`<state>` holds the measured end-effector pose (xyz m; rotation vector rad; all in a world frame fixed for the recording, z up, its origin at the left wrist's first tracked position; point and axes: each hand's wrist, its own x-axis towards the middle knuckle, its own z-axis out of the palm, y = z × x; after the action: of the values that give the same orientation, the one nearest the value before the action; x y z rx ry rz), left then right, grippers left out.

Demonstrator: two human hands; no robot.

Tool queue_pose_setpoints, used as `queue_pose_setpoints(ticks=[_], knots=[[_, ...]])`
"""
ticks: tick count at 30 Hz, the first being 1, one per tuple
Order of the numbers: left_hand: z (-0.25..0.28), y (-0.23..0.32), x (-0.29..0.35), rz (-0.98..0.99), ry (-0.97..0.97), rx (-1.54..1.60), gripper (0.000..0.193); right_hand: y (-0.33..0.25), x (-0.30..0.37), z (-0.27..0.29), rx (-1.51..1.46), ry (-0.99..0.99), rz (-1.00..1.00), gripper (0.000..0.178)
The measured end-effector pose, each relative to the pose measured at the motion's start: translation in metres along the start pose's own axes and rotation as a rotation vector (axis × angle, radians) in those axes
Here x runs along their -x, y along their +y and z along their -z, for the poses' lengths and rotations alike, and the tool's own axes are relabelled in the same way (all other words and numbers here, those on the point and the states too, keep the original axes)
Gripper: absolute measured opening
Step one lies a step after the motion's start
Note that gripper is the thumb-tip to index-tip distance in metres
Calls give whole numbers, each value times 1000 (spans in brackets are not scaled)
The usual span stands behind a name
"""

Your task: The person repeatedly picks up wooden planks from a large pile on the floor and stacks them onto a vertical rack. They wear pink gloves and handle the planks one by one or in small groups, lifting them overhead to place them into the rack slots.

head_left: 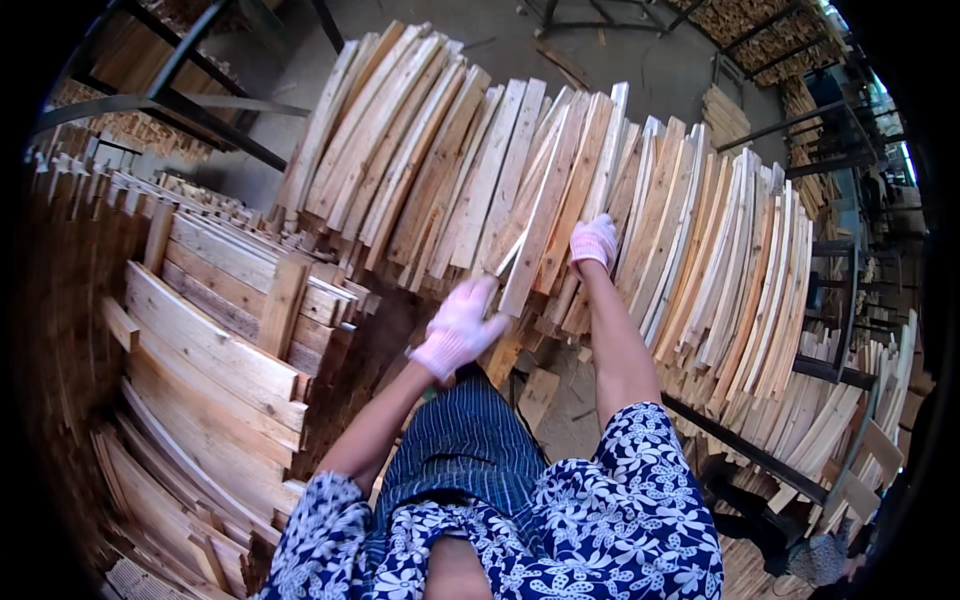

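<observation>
A long row of narrow wooden planks (497,172) lies packed side by side in front of me, ends toward my body. My left hand (460,327), in a pale pink knitted glove, is by the near ends of the planks left of the middle. Its thumb stands apart from the fingers, and nothing shows in its palm. My right hand (594,243), gloved the same way, is closed at the near end of a pale wooden plank (606,150). Its fingertips are partly hidden. One plank (545,210) between the hands juts nearer to me than its neighbours.
Stacked boards (205,345) with upright wooden pieces stand close on my left. Dark metal frames (185,100) rise at the far left, and a dark rail (745,450) runs at the right. More wood bundles (770,35) fill racks at the back right. Another person's arm (755,520) shows at lower right.
</observation>
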<state>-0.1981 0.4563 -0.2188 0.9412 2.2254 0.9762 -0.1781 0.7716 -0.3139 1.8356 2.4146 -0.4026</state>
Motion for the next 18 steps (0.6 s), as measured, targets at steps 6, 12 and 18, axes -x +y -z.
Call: queue_pose_setpoints(ticks=[6,12,18], knots=[[-81,7,-113,391,-43,-188,81,39,41,14,-177,-56,273,60],[-65,-2,-140,633,-97,98,88,-21,117,20,-112,-101,-59,88],[-61,-12,-147,533,-283,122,99,0,71,26,-503,-248,-278,107]])
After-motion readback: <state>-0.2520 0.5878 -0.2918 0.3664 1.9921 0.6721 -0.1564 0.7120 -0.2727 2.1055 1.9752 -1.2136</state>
